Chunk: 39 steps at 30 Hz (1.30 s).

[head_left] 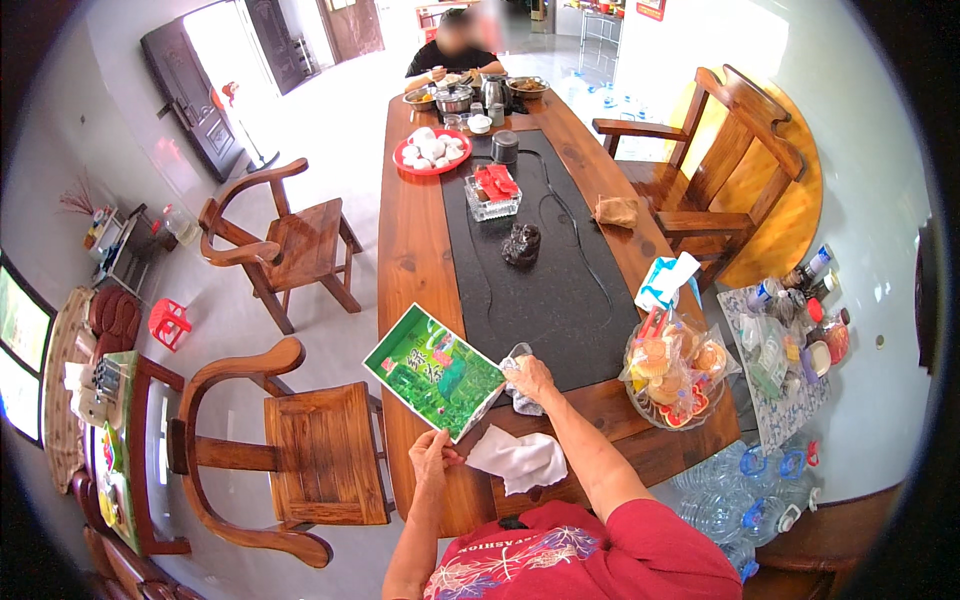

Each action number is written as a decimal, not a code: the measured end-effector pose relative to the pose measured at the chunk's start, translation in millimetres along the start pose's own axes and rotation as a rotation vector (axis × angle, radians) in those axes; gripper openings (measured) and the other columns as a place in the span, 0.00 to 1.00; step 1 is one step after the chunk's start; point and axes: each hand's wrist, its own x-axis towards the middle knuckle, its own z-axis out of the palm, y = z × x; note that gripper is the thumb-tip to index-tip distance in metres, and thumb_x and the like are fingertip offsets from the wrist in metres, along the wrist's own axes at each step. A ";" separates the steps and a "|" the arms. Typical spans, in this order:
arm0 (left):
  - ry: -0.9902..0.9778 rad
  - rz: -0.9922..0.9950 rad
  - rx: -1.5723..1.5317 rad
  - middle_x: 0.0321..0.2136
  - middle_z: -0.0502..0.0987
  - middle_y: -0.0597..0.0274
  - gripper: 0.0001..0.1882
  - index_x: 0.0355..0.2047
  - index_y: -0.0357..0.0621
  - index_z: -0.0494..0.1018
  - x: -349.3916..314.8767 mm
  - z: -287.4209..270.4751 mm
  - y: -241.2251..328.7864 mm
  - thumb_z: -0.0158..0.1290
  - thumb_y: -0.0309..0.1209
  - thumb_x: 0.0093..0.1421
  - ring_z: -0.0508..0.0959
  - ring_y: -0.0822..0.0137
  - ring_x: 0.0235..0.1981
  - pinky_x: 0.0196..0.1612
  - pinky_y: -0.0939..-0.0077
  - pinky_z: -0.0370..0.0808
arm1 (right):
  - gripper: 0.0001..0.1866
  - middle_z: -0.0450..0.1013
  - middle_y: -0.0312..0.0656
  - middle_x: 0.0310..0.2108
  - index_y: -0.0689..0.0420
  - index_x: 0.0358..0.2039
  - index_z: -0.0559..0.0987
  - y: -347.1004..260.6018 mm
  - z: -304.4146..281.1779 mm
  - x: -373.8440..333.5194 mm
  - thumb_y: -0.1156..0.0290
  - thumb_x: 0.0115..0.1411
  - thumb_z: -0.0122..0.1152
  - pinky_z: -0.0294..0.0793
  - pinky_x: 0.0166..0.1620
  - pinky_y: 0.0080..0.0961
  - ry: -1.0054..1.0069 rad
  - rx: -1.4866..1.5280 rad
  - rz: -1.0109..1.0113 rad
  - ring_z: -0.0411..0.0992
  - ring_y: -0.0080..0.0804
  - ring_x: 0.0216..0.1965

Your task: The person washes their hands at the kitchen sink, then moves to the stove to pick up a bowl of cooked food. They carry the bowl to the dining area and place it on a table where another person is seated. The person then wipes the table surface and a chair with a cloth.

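A flat green box with a picture of leaves on its face lies slanted at the near left of the wooden table. My left hand pinches its near corner. By the box's right corner, my right hand is closed on a crumpled grey-white cloth, which shows below the fingers. Something pale and shiny also shows above those fingers; whether it belongs to the cloth is unclear. Between my forearms, a white cloth lies loosely folded on the table's near end.
A clear bowl of packaged snacks and a tissue pack stand at right. Farther off are a dark lump, a glass box with red packets and a red plate. A person sits at the far end. Wooden chairs flank the table.
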 end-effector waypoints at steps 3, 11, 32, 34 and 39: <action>0.101 0.014 0.045 0.21 0.72 0.63 0.10 0.28 0.38 0.70 4.8 5.0 10.8 0.54 0.33 0.56 0.73 0.72 0.14 0.15 0.78 0.75 | 0.19 0.74 0.54 0.29 0.58 0.27 0.78 1.3 -2.7 -0.2 0.54 0.46 0.55 0.71 0.36 0.41 -0.103 -0.009 0.038 0.73 0.51 0.34; 0.055 0.015 -0.633 0.36 0.74 0.64 0.12 0.42 0.48 0.68 17.8 9.3 -9.4 0.52 0.32 0.57 0.75 0.63 0.39 0.39 0.63 0.73 | 0.19 0.73 0.57 0.28 0.62 0.25 0.76 -19.4 -5.7 -20.6 0.56 0.46 0.54 0.70 0.37 0.42 -0.095 -0.062 0.037 0.72 0.53 0.34; 0.171 -0.135 -0.120 0.39 0.74 0.50 0.21 0.41 0.37 0.66 22.1 24.2 7.5 0.53 0.42 0.57 0.79 0.56 0.29 0.17 0.72 0.76 | 0.17 0.73 0.54 0.25 0.58 0.25 0.77 -13.3 -7.7 -16.1 0.56 0.45 0.54 0.70 0.35 0.42 -0.221 -0.067 -0.021 0.72 0.53 0.31; 0.152 -0.134 -0.130 0.39 0.74 0.49 0.20 0.41 0.37 0.66 24.0 21.6 4.2 0.52 0.41 0.58 0.79 0.56 0.30 0.17 0.72 0.77 | 0.17 0.73 0.54 0.25 0.57 0.25 0.77 -13.2 -7.8 -15.0 0.56 0.46 0.54 0.70 0.35 0.42 -0.219 -0.063 -0.042 0.72 0.53 0.31; 0.131 -0.131 -0.161 0.39 0.74 0.49 0.20 0.41 0.36 0.66 26.5 17.5 0.3 0.51 0.41 0.59 0.79 0.56 0.31 0.19 0.73 0.77 | 0.18 0.73 0.54 0.26 0.59 0.24 0.76 -17.6 -9.8 -19.4 0.55 0.46 0.55 0.69 0.35 0.41 -0.205 -0.037 -0.019 0.72 0.51 0.31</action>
